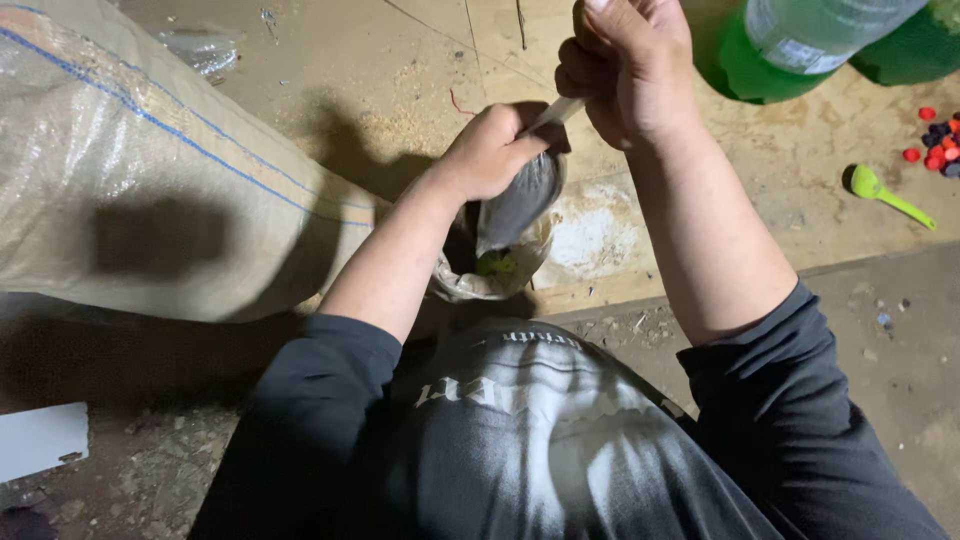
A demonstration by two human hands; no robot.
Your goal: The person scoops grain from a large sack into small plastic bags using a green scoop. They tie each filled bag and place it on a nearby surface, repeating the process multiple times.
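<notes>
View: from the head, straight down past a dark printed shirt and two dark sleeves to a wooden surface (400, 70) dusted with sawdust.

Landmark: small clear plastic bag (520, 200) filled with dark grey material, at the middle, hanging over a crumpled clear plastic-lined container (470, 280).

Left hand (490, 150): fingers closed in a fist around the neck of the small bag, gripping it just above the dark filling.

Right hand (625, 65): above and to the right of the bag, fingers closed tight on a pale strip (555, 113) that runs down slantwise to the bag's neck, taut between both hands.

Container: directly under the bag, at the near edge of the surface; something green shows inside, too small to identify.

Woven sack (130, 170): large, beige with thin blue lines, lying left of the bag, with a dark shadow cast on it.

Green bottles (800, 45): far right of the bag, at the top edge, partly cut off.

Green scoop (885, 195): right of the bag, lying flat, well apart from it.

Bottle caps (937, 145): red and dark, in a small heap beyond the scoop at the right edge.

White panel (40, 440): low left of the bag, on the gritty floor.
</notes>
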